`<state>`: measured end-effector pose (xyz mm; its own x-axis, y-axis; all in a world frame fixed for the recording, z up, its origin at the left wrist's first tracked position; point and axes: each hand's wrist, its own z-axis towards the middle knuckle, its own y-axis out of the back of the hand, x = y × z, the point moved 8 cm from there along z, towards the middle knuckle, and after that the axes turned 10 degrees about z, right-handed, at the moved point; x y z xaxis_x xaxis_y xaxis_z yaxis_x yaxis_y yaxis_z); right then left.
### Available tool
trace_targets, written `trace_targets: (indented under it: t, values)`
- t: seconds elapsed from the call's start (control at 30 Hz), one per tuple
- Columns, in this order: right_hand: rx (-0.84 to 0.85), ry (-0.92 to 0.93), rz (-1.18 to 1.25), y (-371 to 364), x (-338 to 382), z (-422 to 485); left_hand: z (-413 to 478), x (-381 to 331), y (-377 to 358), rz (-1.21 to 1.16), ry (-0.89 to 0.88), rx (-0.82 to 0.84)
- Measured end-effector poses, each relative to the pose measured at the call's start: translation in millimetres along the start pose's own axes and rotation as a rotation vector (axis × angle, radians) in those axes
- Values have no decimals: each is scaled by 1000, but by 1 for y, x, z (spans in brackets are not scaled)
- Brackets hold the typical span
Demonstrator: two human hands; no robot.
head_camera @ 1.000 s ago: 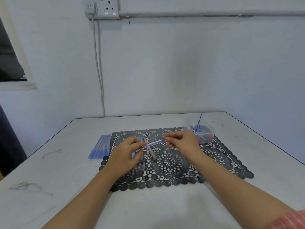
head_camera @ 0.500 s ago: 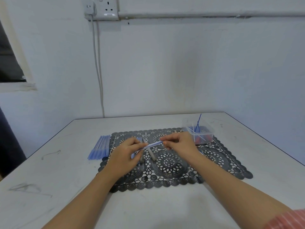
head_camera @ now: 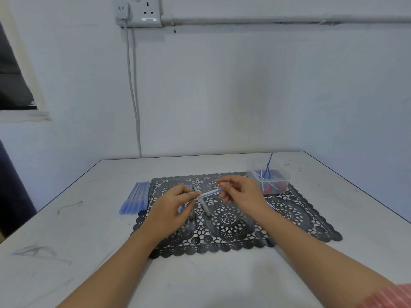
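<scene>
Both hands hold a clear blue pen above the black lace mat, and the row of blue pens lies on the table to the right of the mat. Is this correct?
Not quite. In the head view the row of blue pens lies on the table left of the black lace mat, not right. The left hand and right hand do hold the clear blue pen above it.

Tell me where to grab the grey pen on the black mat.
Pinch its near half, coming straight down from above, fingers on its left and right sides. The grey pen lies flat on the mat, pointing away from the person, and its far half sits under the clear pen held by the left hand and right hand.
</scene>
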<state>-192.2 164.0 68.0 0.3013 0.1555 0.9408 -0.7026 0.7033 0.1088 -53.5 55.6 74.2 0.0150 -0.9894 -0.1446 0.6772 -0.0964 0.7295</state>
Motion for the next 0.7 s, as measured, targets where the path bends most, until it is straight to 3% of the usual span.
trace_targets:
  t: [0.13,0.27,0.47,0.7]
  values:
    - [37,42,-103,-3,-1,-2,0,1,2,-1,14,-19]
    - [44,155,-372,-3,9,-4,-1,-4,4,-10,-19,-4]
    - [98,214,-340,-8,8,-4,1,-4,3,-23,-23,-17]
    - [65,302,-557,-7,14,-5,0,-3,0,-27,-47,-12]
